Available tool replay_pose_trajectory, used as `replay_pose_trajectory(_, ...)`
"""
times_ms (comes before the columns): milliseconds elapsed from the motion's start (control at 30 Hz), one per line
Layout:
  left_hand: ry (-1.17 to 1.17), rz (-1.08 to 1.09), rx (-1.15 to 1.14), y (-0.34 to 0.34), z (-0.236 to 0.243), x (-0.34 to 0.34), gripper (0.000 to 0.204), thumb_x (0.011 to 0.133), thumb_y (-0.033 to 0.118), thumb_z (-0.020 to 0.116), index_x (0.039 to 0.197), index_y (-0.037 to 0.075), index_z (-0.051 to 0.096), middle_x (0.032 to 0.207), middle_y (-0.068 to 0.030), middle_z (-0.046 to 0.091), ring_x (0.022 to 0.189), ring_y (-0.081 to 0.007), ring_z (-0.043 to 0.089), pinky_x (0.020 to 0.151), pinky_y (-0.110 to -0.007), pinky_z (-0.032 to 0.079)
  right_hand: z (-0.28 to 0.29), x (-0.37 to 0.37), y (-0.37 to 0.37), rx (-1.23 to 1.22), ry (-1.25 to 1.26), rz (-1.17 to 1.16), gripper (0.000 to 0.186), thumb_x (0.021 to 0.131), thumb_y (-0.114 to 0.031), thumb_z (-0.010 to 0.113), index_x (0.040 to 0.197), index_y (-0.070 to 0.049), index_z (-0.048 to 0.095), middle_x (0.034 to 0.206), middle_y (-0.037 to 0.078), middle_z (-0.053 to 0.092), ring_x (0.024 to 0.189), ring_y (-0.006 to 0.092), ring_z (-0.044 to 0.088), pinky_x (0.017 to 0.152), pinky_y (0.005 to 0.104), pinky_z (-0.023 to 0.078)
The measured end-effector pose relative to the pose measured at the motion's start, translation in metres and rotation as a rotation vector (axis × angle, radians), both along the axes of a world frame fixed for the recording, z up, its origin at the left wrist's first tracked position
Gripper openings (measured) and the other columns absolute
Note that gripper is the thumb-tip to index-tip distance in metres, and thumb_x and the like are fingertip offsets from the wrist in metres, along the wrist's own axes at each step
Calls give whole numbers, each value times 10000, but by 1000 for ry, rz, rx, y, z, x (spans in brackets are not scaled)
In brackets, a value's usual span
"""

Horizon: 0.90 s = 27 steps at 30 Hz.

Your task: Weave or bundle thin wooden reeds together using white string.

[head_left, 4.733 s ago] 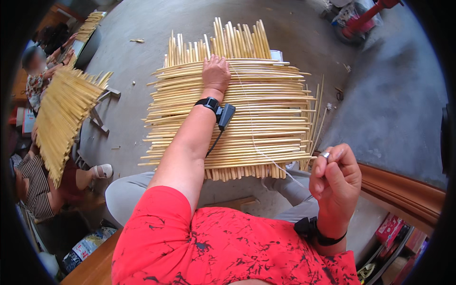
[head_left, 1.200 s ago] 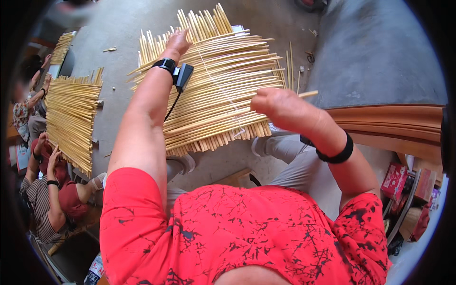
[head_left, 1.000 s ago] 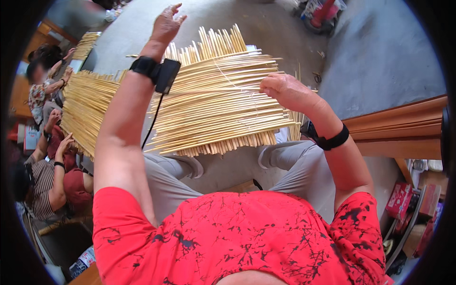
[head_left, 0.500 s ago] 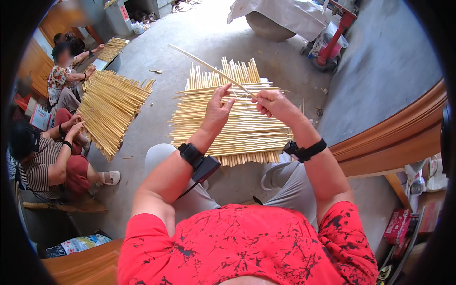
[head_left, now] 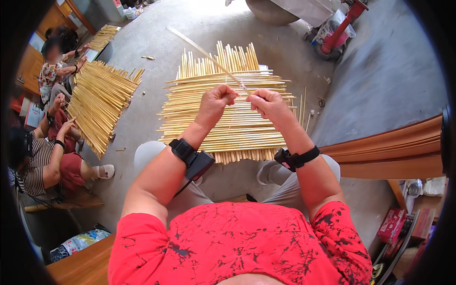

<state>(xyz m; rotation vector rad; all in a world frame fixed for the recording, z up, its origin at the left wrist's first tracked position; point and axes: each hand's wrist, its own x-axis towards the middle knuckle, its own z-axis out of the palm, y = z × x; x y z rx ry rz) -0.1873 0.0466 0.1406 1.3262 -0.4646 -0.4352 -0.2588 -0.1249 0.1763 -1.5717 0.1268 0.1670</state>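
Observation:
My right hand (head_left: 267, 100) pinches the lower end of a long pale stick (head_left: 213, 60), which slants up to the far left and is smeared by motion. A bit of thin white thread (head_left: 243, 86) shows at the stick near that hand. Just left of it, my left hand (head_left: 217, 101) is closed in a pinch, apparently on the thread; the strand between the fingers is hardly visible. Both hands are above a wide layer of yellow sticks (head_left: 221, 130) lying crosswise. Under these lies another layer (head_left: 237, 56), whose ends stick out at the far and near sides.
Loose sticks (head_left: 304, 107) lie on the floor to the right. At the left, co-workers sit by another stick pile (head_left: 97, 107), one in a striped shirt (head_left: 38, 164). A red metal stand (head_left: 339, 31) is at the far right, and a wooden panel (head_left: 389, 149) runs along the right.
My left hand has gone from spread fingers to a closed pinch, and the thread loop between the hands no longer shows. The stick's far end has swung slightly upward.

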Motion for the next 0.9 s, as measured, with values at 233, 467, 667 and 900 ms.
replay_pose_trajectory(233, -215, 131, 203, 17, -2, 12, 53, 815, -23, 549, 801, 1, 594, 731, -19, 583, 653, -79, 530, 625, -203, 440, 1, 0, -29, -41, -171, -388, 149, 888, -145, 516, 816, -38, 591, 638, -49, 478, 492, 3, 355, 418, 152, 263)
replay_pose_trajectory(467, -174, 441, 382, 58, -32, 40, 34, 794, 4, 583, 768, 11, 604, 646, -18, 577, 556, -73, 518, 525, -215, 422, 21, -16, -48, 248, -235, -434, 180, 909, -171, 489, 827, -45, 589, 641, -43, 463, 503, 11, 357, 425, 153, 269)
replay_pose_trajectory(667, -173, 619, 525, 93, -63, 62, 30, 772, 39, 618, 779, 10, 623, 612, -47, 591, 594, -125, 579, 552, -245, 450, 23, -17, -35, 37, -229, -359, 149, 893, -148, 519, 837, -33, 594, 638, -38, 487, 501, 5, 378, 420, 157, 282)
replay_pose_trajectory(900, -122, 121, 33, 21, 22, -12, 455, 779, 31, 637, 1187, 50, 436, 1156, -102, 492, 1022, -170, 525, 780, -255, 473, 5, -14, 1, -315, -291, -218, 136, 853, -140, 554, 798, -21, 588, 612, 15, 533, 510, 76, 440, 475, 235, 352)
